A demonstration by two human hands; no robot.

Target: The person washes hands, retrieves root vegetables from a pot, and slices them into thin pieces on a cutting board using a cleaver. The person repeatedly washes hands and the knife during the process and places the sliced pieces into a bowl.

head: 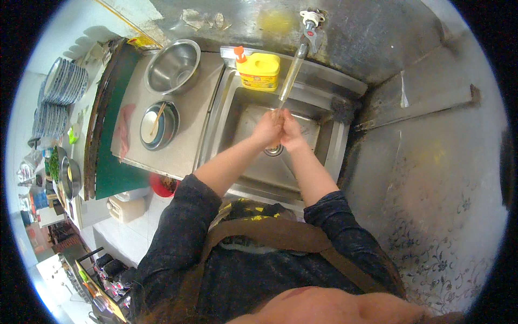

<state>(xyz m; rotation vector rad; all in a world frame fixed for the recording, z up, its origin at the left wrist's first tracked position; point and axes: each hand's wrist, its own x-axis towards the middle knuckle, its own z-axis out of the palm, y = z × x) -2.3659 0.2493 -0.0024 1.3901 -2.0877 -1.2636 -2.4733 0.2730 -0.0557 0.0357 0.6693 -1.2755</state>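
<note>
Both of my hands are pressed together under the tap's clear hose [292, 77], over a stainless steel sink [259, 178]. My left hand [268, 128] meets my right hand [290, 128] with its fingers just below the hose end, where water seems to run onto them. Whether anything lies between the palms is hidden. Below them the round drain [274, 151] shows in the basin floor. A yellow detergent jug [259, 73] with an orange pump top stands on the sink's back rim.
Left of the sink, a counter [194, 121] bears a large steel bowl [173, 67], a smaller bowl [172, 133] holding a dish with chopsticks, and a pink cloth [126, 129]. Patterned plates [66, 85] are stacked further left. A black scouring pad [344, 109] lies at the back right corner.
</note>
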